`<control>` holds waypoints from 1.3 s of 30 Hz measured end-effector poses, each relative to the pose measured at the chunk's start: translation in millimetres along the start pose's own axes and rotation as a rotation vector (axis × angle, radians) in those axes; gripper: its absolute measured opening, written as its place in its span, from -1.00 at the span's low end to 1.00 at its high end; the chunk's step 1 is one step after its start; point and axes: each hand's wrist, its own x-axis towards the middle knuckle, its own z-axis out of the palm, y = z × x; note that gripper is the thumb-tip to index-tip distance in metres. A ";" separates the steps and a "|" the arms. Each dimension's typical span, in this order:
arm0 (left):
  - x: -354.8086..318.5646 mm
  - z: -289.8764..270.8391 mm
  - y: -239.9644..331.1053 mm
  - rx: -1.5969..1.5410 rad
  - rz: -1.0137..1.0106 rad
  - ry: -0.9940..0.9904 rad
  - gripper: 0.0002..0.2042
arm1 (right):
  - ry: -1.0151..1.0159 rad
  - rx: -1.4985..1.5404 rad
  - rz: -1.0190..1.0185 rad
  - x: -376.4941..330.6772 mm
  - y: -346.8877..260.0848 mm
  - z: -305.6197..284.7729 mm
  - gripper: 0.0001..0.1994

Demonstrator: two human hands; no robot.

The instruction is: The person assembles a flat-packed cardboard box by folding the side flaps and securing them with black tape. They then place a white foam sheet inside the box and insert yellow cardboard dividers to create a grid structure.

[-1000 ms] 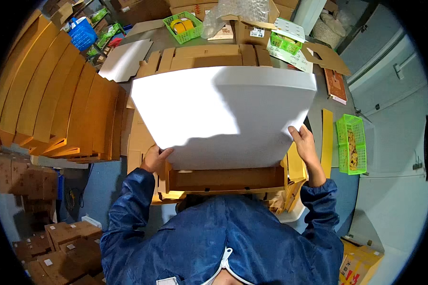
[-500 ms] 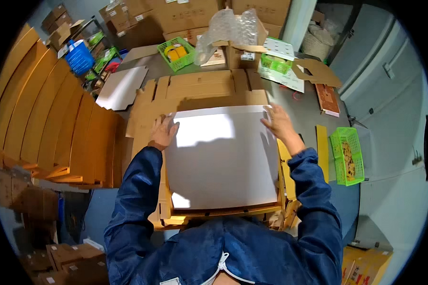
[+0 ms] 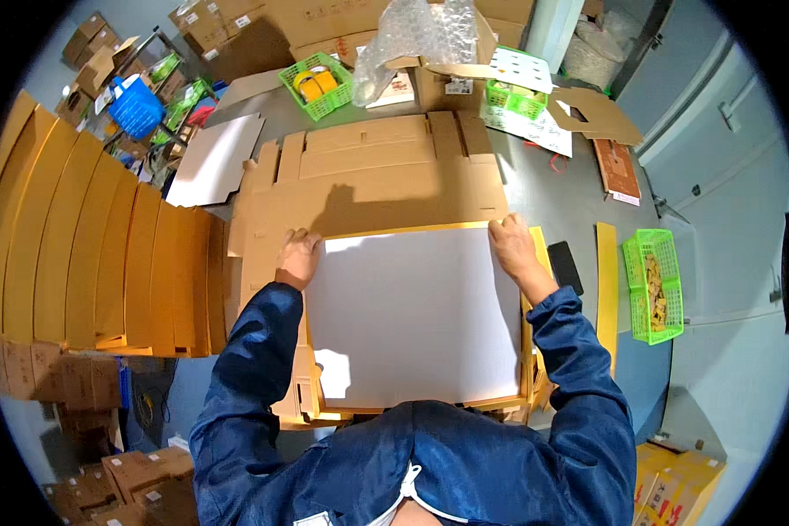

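A large white board [image 3: 416, 316] lies flat in front of me, inside a shallow yellow frame [image 3: 412, 230] whose rim shows along the far, right and near sides. At the far left corner, my left hand [image 3: 299, 258] has its fingers curled over the frame's edge. My right hand [image 3: 512, 245] is closed on the far right corner in the same way, with its fingertips bent down at the board's edge. Beneath lies an unfolded brown cardboard sheet [image 3: 368, 200] with cut flaps at its far end.
Yellow-brown panels [image 3: 105, 254] stand in a row at left. Farther back are a green basket [image 3: 329, 110] holding tape and some bubble wrap [image 3: 416, 44]. To the right lie a black phone [image 3: 565, 267], a yellow strip [image 3: 606, 298] and a green basket [image 3: 640, 311] of small pieces.
The board's far edge has come nearer me, and the yellow rim now shows along it. Both hands have moved nearer too, their spread fingers now curled. The phone has come into sight.
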 end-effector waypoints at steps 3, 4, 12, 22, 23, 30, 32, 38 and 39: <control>-6.5 -8.2 1.8 -0.017 0.008 0.034 -0.90 | 0.049 0.053 -0.004 2.1 -13.7 -29.4 -0.85; -7.5 -7.0 -2.2 -0.015 0.006 0.033 -0.89 | 0.041 0.040 -0.025 4.2 -16.7 -38.7 -0.84; -0.9 -22.8 8.9 -0.104 -0.028 -0.042 -0.89 | -0.042 -0.003 -0.049 3.0 -4.7 -33.1 -0.81; 12.5 -7.5 -1.9 -0.108 -0.050 -0.197 -0.90 | -0.121 -0.019 -0.038 -2.4 2.5 -24.8 -0.81; 9.0 -13.0 0.2 -0.103 -0.051 -0.212 -0.90 | -0.166 -0.017 -0.041 -2.1 0.8 -23.6 -0.80; -2.0 69.1 -30.0 -0.076 0.095 0.082 -0.75 | 0.016 -0.053 -0.032 -12.8 8.4 -15.7 -0.80; 4.8 71.9 -14.5 -0.111 0.126 -0.024 -0.72 | -0.092 0.041 0.200 -37.9 28.4 0.5 -0.79; -56.2 115.6 -60.7 0.452 0.002 -0.191 -0.45 | 0.030 0.150 0.111 -59.6 -52.7 36.8 -0.44; -34.9 80.7 25.9 0.414 -0.132 -0.313 -0.43 | -0.020 0.071 0.134 -71.7 -59.3 38.6 -0.42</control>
